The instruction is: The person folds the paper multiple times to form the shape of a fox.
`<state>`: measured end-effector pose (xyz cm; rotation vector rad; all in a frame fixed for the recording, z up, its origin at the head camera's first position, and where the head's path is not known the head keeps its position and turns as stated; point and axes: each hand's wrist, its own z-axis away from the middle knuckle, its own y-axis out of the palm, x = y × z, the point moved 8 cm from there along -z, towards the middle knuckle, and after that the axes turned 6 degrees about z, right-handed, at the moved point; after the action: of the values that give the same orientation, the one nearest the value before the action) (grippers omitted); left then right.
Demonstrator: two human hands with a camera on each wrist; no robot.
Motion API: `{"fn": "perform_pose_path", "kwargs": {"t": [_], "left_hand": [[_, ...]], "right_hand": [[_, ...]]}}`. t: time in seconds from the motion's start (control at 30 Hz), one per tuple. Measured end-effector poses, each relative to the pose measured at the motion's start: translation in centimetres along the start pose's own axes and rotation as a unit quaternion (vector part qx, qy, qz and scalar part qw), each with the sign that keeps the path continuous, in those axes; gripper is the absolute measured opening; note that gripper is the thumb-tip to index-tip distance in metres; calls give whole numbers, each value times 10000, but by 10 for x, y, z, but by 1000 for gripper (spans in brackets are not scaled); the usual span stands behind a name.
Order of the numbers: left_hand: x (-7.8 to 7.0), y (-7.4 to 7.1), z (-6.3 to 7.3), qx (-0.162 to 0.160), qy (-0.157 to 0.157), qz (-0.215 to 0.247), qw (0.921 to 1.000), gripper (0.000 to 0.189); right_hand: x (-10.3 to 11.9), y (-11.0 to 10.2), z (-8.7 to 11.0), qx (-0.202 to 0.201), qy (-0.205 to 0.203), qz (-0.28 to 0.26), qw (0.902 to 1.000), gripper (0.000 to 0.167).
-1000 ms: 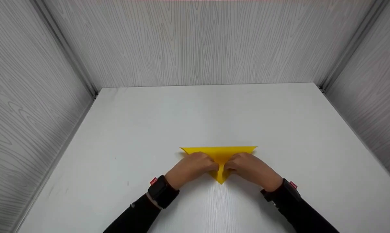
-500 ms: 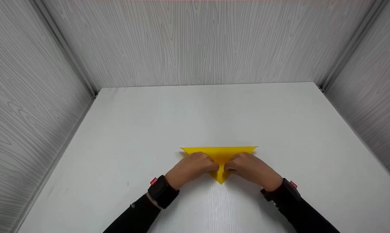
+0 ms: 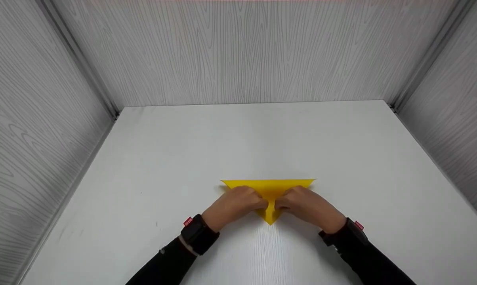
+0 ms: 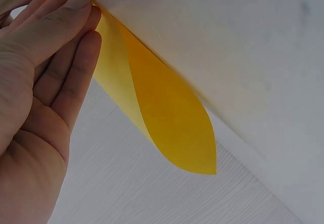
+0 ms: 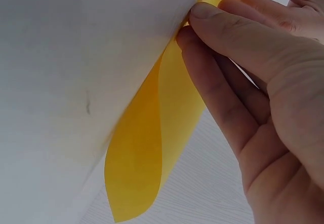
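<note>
A sheet of yellow paper (image 3: 268, 184), bent over into a triangle, lies near the middle of the white table, its long edge away from me and a point toward me. My left hand (image 3: 236, 204) pinches its near edge left of the point, thumb and fingertips together in the left wrist view. Close beside it, my right hand (image 3: 308, 208) pinches the edge on the other side. Both wrist views show the paper's side (image 4: 172, 112) curling over in an open loop, with a loose rounded corner (image 5: 134, 183). The fingers partly hide the paper's near edges.
The white tabletop (image 3: 183, 146) has a few small dark marks. Grey wood-grain panels stand around it: a back wall (image 3: 242, 51), a left wall (image 3: 32, 118) and a right wall (image 3: 452, 99). Each wrist wears a black band (image 3: 201, 234).
</note>
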<state>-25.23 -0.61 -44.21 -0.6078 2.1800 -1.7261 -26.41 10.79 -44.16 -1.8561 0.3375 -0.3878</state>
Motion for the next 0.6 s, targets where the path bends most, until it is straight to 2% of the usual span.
{"fn": "perform_pose_path", "kwargs": {"t": [0.4, 0.6], "left_hand": [[2, 1, -2, 146, -161, 155, 9996, 24], [3, 5, -2, 173, -220, 173, 9995, 22]], "right_hand": [[1, 0, 0, 63, -39, -153, 9999, 10], [-1, 2, 0, 170, 90, -311, 9993, 8]]}}
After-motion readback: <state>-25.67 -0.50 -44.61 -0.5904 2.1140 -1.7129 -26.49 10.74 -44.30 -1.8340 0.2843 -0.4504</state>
